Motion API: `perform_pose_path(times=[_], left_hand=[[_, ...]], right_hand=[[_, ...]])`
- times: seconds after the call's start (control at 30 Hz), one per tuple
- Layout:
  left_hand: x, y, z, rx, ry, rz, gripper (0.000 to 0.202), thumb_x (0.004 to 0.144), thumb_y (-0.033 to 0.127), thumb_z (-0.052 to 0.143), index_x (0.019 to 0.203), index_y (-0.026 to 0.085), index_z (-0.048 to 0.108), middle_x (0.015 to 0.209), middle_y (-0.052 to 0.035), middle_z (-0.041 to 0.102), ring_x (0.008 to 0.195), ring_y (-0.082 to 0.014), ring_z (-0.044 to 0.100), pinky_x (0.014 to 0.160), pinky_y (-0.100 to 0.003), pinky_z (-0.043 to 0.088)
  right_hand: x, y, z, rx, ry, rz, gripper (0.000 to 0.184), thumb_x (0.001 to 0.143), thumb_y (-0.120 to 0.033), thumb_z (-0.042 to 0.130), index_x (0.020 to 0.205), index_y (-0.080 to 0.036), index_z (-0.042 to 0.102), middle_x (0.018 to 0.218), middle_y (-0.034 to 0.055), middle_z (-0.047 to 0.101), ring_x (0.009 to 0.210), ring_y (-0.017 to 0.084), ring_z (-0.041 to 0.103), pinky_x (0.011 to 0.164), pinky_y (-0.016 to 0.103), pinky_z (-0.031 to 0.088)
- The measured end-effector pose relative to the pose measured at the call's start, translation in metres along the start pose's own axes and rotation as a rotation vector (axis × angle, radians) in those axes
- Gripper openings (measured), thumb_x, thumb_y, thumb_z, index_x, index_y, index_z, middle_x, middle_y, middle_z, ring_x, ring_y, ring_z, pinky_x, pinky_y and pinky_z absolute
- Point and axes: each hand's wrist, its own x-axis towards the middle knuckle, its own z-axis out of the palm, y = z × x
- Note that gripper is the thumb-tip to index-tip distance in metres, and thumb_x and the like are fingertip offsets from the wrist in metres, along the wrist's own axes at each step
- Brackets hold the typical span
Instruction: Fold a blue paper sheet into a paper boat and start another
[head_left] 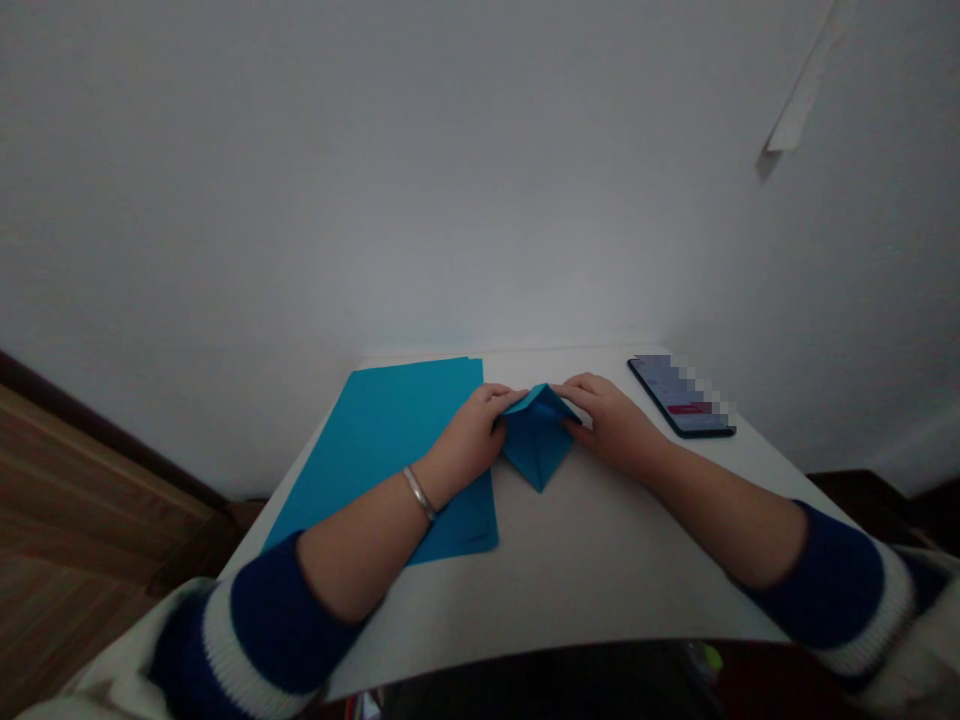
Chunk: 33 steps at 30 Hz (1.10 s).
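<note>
Both hands hold a small folded piece of blue paper (538, 450) above the white table. Its lower part comes to a point toward me, and an upper flap stands raised with a peak in the middle. My left hand (472, 435) pinches the left corner between thumb and fingers. On the right corner, my right hand (607, 425) closes with its thumb below and fingers above. Beneath my left forearm lie large blue sheets (405, 420), flat on the table and partly covered by the arm.
The white table (585, 580) stands against a grey-white wall (480, 180). A phone (682, 400) with its screen lit lies at the table's right back edge. Brown wooden furniture (90, 520) is at the far left. A white strip (810, 85) hangs on the wall at upper right.
</note>
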Motion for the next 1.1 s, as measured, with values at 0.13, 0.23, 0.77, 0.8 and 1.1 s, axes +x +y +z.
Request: perform_pose_path(times=[0.13,0.23,0.77,0.8,1.1], left_hand=[[-0.001,0.003,-0.002,0.016,-0.057,0.06,0.051,0.077,-0.001,0.043,0.121,0.019,0.057,0.118,-0.0081,0.056,0.114,-0.0192,0.051,0.104,-0.039,0.042],[-0.002,0.004,-0.004,0.032,-0.094,0.032,0.056,0.075,-0.001,0.043,0.126,0.019,0.054,0.122,-0.0078,0.056,0.116,-0.0189,0.052,0.104,-0.037,0.041],[-0.007,0.006,-0.004,0.433,-0.4,-0.033,0.071,0.078,0.008,0.046,0.145,0.025,0.031,0.152,-0.004,0.032,0.138,-0.0287,0.03,0.112,-0.053,0.022],[-0.008,0.006,-0.003,0.433,-0.389,-0.056,0.07,0.079,0.011,0.047,0.146,0.023,0.029,0.152,-0.0062,0.033,0.138,-0.0298,0.029,0.112,-0.054,0.021],[-0.002,0.003,-0.004,0.356,-0.087,-0.221,0.044,0.086,0.025,0.054,0.129,0.02,0.054,0.094,-0.0062,0.068,0.094,-0.0249,0.057,0.087,-0.037,0.046]], right_hand=[[0.001,-0.011,-0.007,-0.04,0.064,-0.102,0.033,0.086,-0.023,0.055,0.119,-0.018,0.058,0.104,0.0107,0.064,0.095,0.024,0.055,0.084,0.038,0.045],[0.002,-0.013,-0.011,-0.04,0.035,-0.077,0.018,0.084,-0.017,0.054,0.1,-0.018,0.062,0.094,0.0086,0.065,0.088,0.023,0.056,0.079,0.035,0.045],[0.0,0.006,-0.003,0.02,-0.233,0.036,0.03,0.073,0.0,0.042,0.092,-0.019,0.056,0.099,0.0084,0.06,0.094,0.021,0.054,0.086,0.033,0.041],[0.0,0.006,-0.002,0.028,-0.217,0.056,0.029,0.072,0.0,0.043,0.09,-0.019,0.055,0.097,0.0081,0.06,0.092,0.02,0.054,0.085,0.032,0.041],[-0.001,0.009,0.001,0.019,-0.112,0.386,0.016,0.068,-0.008,0.05,0.071,-0.022,0.041,0.073,0.0013,0.052,0.067,0.016,0.046,0.058,0.027,0.03]])
